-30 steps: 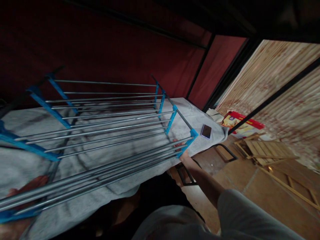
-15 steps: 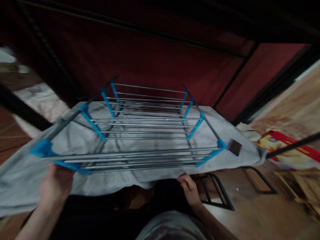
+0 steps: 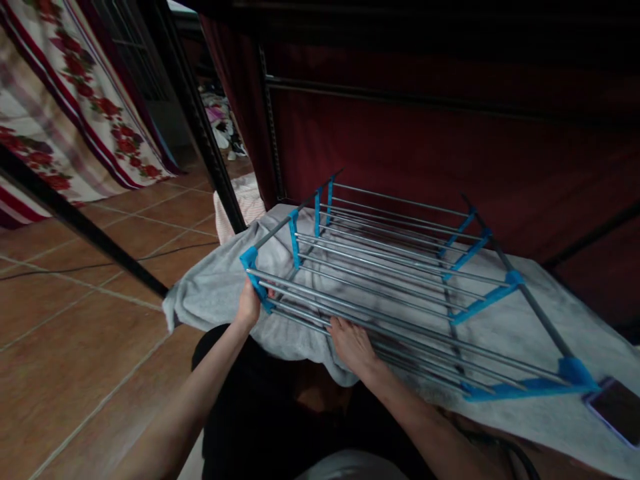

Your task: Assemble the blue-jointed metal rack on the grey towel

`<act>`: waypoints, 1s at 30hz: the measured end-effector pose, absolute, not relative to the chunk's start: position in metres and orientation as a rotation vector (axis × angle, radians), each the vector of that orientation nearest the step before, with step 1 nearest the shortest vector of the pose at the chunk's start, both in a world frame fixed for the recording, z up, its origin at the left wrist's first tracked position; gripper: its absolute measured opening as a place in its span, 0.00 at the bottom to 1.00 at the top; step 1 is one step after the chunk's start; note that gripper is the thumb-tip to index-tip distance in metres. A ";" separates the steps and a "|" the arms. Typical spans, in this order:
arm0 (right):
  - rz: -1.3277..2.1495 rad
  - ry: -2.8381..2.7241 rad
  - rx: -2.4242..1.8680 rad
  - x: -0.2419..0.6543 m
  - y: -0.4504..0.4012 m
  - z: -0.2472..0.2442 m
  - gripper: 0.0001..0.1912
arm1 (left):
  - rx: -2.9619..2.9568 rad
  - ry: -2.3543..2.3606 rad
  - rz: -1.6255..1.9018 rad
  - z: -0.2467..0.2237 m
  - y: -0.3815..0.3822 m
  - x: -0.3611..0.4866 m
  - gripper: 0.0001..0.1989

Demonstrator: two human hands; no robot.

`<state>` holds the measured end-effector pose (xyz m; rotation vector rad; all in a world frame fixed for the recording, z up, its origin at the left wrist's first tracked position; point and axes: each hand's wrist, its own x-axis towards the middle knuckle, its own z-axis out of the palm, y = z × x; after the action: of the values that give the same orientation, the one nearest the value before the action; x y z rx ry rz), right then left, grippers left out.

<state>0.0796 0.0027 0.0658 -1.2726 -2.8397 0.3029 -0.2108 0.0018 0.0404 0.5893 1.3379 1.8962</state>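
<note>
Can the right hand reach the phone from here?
Probably: the phone lies mostly uncovered on the cloth, and the right hand seems able to swing around the rack.

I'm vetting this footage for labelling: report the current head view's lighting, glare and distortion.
Head view: dim overall, near-black across the upper right above the dark red curtain; head view: pale glints along the metal rods; head view: wide-angle stretch, the near-right blue bracket looming larger than the near-left blue bracket.
</note>
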 end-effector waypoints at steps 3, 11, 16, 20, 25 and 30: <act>0.338 -2.872 -1.225 0.078 0.007 0.064 0.19 | 0.598 1.360 1.921 0.042 0.003 -0.206 0.26; 0.402 -2.894 -1.255 0.083 0.010 0.062 0.20 | 0.582 1.304 1.890 0.042 0.003 -0.198 0.23; 0.465 -2.903 -1.266 0.086 0.011 0.061 0.20 | 0.521 1.264 1.929 0.045 0.005 -0.192 0.25; 0.454 -2.913 -1.295 0.085 0.012 0.062 0.21 | 0.419 1.292 1.989 0.044 0.008 -0.189 0.22; 0.426 -2.925 -1.295 0.063 0.014 0.065 0.21 | 0.389 1.339 1.977 0.041 0.009 -0.191 0.20; 0.469 -2.923 -1.234 0.046 0.016 0.064 0.21 | 0.348 1.312 2.027 0.045 0.012 -0.191 0.21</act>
<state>0.0465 0.0156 0.0635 -1.2341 -2.9233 0.4686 -0.1906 0.0116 0.0450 0.3482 1.3124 2.0270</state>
